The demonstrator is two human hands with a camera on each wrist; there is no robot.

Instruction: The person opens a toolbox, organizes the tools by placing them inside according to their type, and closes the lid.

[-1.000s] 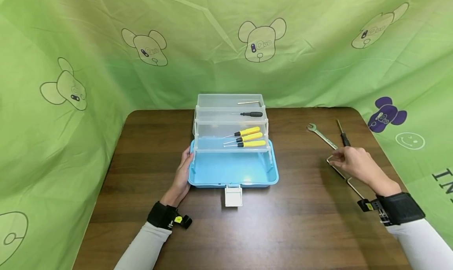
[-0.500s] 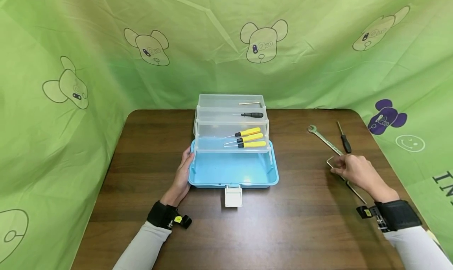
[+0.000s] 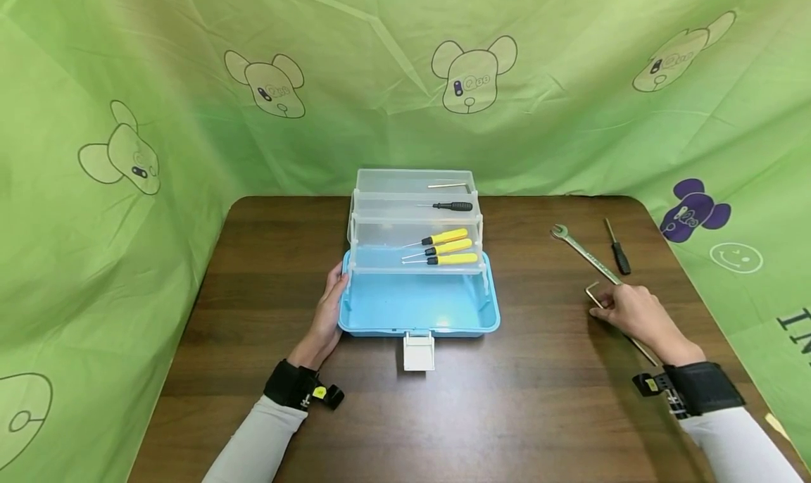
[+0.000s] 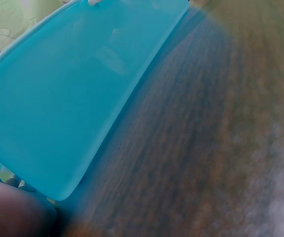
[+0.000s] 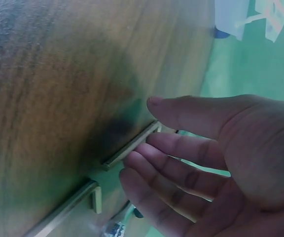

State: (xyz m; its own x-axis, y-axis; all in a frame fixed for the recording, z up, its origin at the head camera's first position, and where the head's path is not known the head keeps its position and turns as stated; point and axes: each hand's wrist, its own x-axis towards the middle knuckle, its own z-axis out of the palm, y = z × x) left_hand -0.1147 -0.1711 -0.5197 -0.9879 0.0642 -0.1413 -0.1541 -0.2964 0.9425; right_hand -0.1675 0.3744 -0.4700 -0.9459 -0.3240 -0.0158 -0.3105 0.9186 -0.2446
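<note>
In the head view, my left hand (image 3: 324, 319) holds the left side of the blue toolbox (image 3: 418, 303); its fingers are partly hidden behind the wall. My right hand (image 3: 640, 317) is low over two hex keys on the table. In the right wrist view, the thumb stands apart from loosely bent fingers, close beside one hex key (image 5: 132, 145). A second hex key (image 5: 65, 207) lies nearer the camera. An open-end wrench (image 3: 586, 254) runs up from beside the right hand, and a black-handled screwdriver (image 3: 619, 258) lies beyond it.
Clear tiered trays (image 3: 386, 233) stand unfolded above the toolbox. They carry yellow-handled screwdrivers (image 3: 451, 248), a black screwdriver (image 3: 455, 206) and another hex key (image 3: 448, 185). The white latch (image 3: 419, 353) hangs at the toolbox front. Green cloth (image 3: 355, 117) encloses the wooden table (image 3: 266, 258).
My right hand has moved down, nearer to me, along the hex keys, uncovering the black-handled screwdriver's handle. The left hand and the toolbox have stayed in place.
</note>
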